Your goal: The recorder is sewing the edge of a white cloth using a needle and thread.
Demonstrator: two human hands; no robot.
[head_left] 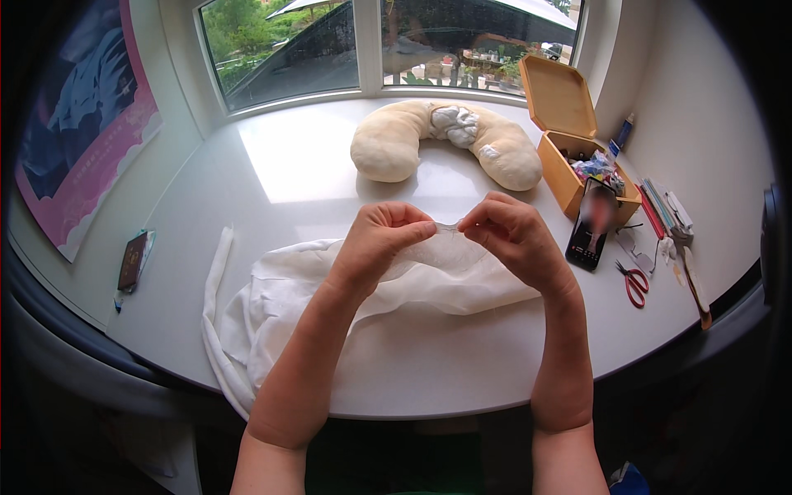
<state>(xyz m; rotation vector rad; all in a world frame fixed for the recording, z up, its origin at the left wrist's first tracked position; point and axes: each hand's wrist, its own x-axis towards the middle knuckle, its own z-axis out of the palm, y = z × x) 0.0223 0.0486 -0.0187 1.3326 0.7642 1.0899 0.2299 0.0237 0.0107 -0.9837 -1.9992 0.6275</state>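
White thin fabric (441, 289) is spread in loose folds across the front of the table, partly hidden behind my forearms. Its upper edge is raised, and a short stretch of it runs taut between my two hands. My left hand (379, 246) pinches this edge between thumb and fingertips. A few centimetres to the right, my right hand (520, 243) pinches the same edge with its fingers curled. A narrow rolled strip of white cloth (216, 305) lies at the left end of the fabric and hangs past the front edge of the table.
Beyond my hands lies a cream U-shaped neck pillow (384, 148) with white filling showing. To the right, an open wooden box (563, 186) holds small items, and a phone (591, 224) leans on it. Red-handled pliers (635, 289) lie nearby. A small dark booklet (134, 261) sits at left.
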